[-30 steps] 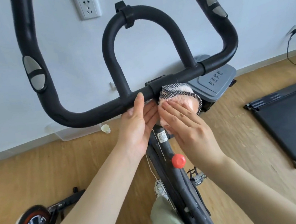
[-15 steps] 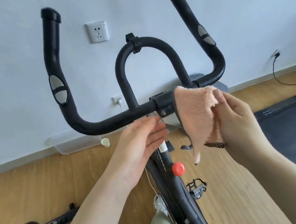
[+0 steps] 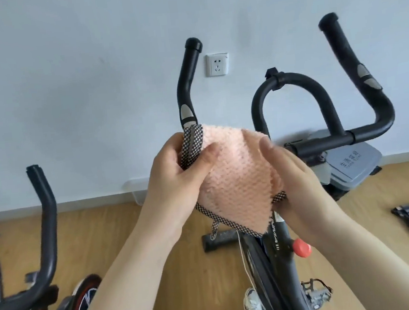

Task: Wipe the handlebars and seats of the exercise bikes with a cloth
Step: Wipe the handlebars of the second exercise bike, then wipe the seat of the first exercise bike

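**A:** Where does the person have the cloth [image 3: 236, 176] at this moment?

**B:** Up in the air between both hands, in front of the handlebars [image 3: 328, 139] of the near bike, touching no bar. The left hand [image 3: 176, 180] pinches its checked left edge between thumb and fingers. The right hand [image 3: 291, 178] lies along the right side with the thumb on the pink face; the fingers go behind the fabric, so it looks like a grasp, though the far side cannot be seen.

**A:** So what is the step?

**B:** It appears to be refolding or spreading the cloth to get a fresh face. No wiping contact is visible.

**A:** How should the person do that well?

**B:** Fold it into a flat pad that fits the palm, with the loose checked trim and the dangling loop tucked in, so nothing snags on the clamp at the top of the centre loop or on the red knob [image 3: 301, 247] below. Then wrap the pad around the tube rather than dabbing one side, and draw it along each horn to the end cap [image 3: 328, 21].

**A:** Anything to watch?

**B:** The grey sensor pads [image 3: 367, 78] on the right grip probably want a lighter pass. A second bike [image 3: 41, 247] stands to the left, and no seat is in view, so a good share of the task likely remains.
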